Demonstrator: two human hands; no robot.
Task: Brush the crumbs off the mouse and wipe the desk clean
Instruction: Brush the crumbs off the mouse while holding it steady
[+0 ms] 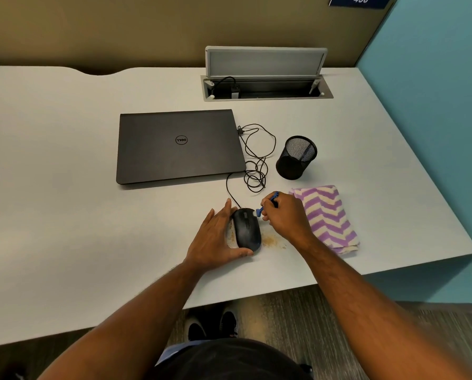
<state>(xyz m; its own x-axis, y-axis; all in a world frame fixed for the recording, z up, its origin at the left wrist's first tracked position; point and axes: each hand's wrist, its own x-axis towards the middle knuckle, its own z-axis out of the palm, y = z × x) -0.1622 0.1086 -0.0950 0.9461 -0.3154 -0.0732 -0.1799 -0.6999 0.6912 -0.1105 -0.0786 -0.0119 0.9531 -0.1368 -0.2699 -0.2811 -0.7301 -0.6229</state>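
Your desk is pale grey and carries everything here; take the mouse as your landmark for places. Beyond the mouse and to its left lies the closed black laptop, flat on the desk. To the right of the mouse, just past your right hand, lies the folded purple-and-cream zigzag cloth. Beyond the mouse and to its right stands the black mesh pen cup, upright. Your left hand cups the mouse's left side, fingers stretched along it and thumb pressed at its near end. Your right hand is closed around a small blue brush, whose head touches the mouse's far right edge. The black mouse sits on the desk between your 2 hands, its cable looping away toward the laptop. Tan crumbs lie scattered on the desk just right of the mouse, with more along its left side.
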